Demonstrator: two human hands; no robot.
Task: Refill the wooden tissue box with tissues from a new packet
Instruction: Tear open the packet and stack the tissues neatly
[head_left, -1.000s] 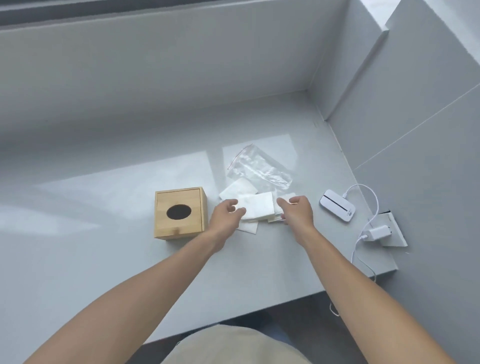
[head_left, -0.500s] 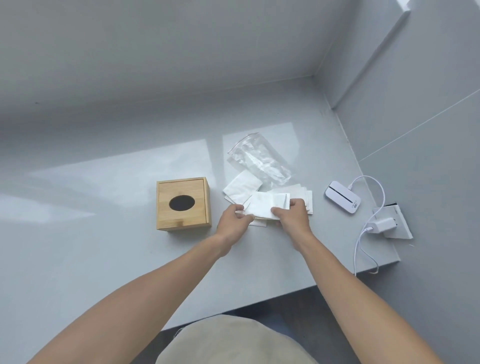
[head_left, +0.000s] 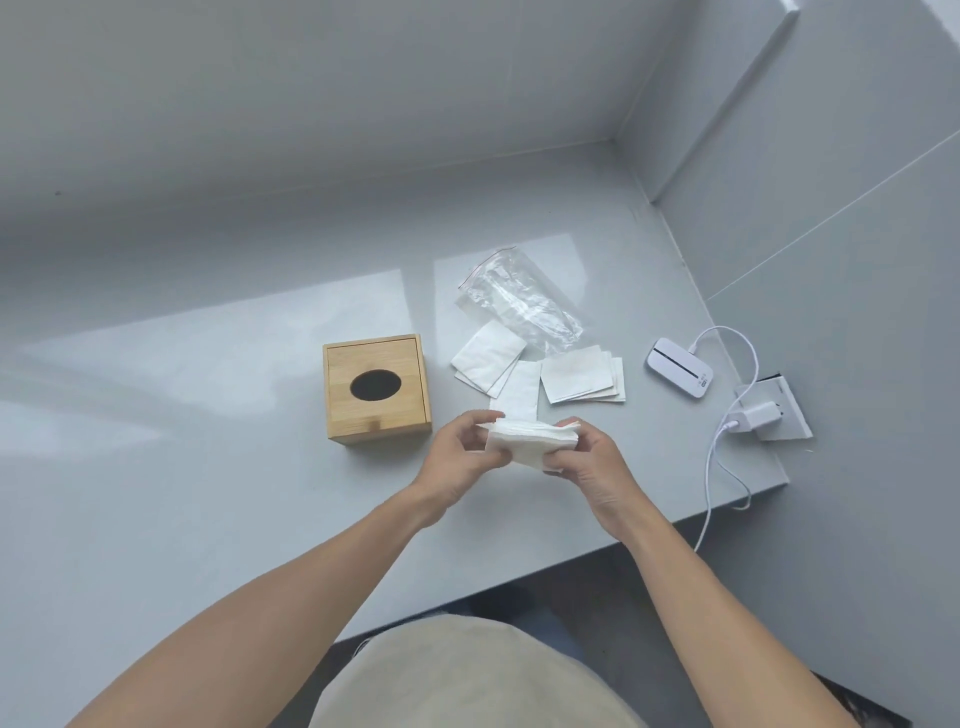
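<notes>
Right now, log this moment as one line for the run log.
step: gathering tissues | left hand + right hand: holding tissue stack | wooden box: closed, unfilled | loose tissues on counter | plastic bag: empty

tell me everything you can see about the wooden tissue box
The wooden tissue box is a small cube of pale wood, bamboo by its look, with a dark oval opening in the middle of its top. The top panel sits inside a raised frame, and a small notch or tab shows at its near edge. It stands upright and closed on the grey counter, left of the loose tissues. Nothing touches it except the counter; both hands are apart from it, to its right.
</notes>
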